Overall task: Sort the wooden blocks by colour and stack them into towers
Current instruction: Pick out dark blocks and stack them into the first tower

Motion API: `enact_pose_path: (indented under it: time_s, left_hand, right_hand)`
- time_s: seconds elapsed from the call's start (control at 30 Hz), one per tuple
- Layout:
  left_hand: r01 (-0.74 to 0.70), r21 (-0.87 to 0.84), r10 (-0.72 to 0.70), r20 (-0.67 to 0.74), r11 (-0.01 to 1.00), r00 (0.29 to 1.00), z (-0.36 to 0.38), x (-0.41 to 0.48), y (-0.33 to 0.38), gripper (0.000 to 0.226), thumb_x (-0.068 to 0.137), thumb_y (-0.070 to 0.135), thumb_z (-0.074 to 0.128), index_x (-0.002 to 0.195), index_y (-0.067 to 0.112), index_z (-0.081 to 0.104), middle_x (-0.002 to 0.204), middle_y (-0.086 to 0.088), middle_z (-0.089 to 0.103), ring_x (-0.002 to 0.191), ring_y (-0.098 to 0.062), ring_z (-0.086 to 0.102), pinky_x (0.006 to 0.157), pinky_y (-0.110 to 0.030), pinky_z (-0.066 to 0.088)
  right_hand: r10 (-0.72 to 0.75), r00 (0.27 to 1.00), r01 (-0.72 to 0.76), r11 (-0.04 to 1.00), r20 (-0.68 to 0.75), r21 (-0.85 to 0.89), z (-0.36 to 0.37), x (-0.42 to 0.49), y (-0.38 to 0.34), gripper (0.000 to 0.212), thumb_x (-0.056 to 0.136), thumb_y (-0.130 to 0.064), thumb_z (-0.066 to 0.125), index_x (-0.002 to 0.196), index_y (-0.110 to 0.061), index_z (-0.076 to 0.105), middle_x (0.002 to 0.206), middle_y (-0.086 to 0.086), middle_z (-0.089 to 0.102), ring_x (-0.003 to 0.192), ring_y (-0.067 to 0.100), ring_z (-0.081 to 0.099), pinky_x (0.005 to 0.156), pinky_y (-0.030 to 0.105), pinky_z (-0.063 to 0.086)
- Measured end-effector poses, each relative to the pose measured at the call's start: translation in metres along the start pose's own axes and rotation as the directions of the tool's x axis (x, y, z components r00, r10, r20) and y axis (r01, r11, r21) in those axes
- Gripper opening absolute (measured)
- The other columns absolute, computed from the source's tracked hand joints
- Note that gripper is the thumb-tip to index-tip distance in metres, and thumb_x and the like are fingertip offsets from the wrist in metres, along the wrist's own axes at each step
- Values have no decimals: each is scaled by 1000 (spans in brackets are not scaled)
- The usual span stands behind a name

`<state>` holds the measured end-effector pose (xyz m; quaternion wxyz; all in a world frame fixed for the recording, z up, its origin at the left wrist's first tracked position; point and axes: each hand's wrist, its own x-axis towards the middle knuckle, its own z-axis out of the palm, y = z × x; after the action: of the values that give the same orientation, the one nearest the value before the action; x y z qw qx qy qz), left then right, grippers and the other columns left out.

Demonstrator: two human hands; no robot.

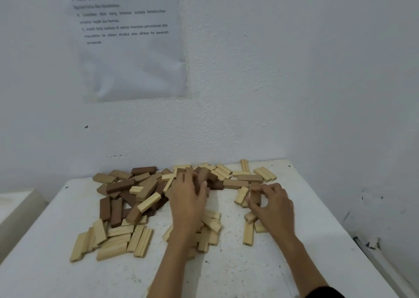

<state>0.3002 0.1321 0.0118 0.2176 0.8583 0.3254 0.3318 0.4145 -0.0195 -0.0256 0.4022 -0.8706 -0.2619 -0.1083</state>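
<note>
Wooden blocks in three shades lie scattered on a white table (226, 270). Dark brown blocks (118, 185) and mid-brown blocks (104, 178) are heaped at the back left. Pale blocks (113, 241) lie in a loose group at the front left, and more pale blocks (264, 173) sit at the back right. My left hand (189, 195) rests in the middle of the heap with its fingers closed around a brown block (204, 175). My right hand (272, 203) pinches a brown block (255, 194) that lies beside some pale ones.
A white wall stands right behind the table and along its right side. A printed paper sheet (129, 39) hangs on the back wall. A lower pale surface (15, 204) sits beyond the table's left edge. More pale blocks (210, 227) lie under my left forearm.
</note>
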Motion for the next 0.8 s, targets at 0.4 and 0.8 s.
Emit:
enact_pose_path:
  time_s: [0.4,0.8]
  left_hand:
    - [147,254,-137,-59,956,989,-4,34,-39,30,94,14,49,121,10,63,122,-25,50,107,-41,46,83,-45,36]
    - [184,308,-208,47,933,977,-9,33,-33,60,72,66,65,112,22,64,120,-6,57,116,-29,47,91,-41,41]
  right_hand:
    - [48,999,-49,990,11,129,-2,1,0,32,76,-8,69,105,-21,70,94,-2,51,83,14,54,60,7,31]
    - [80,994,-54,946,-68,320,-1,2,2,24,81,0,65,92,-20,74,96,2,57,80,7,56,65,6,42]
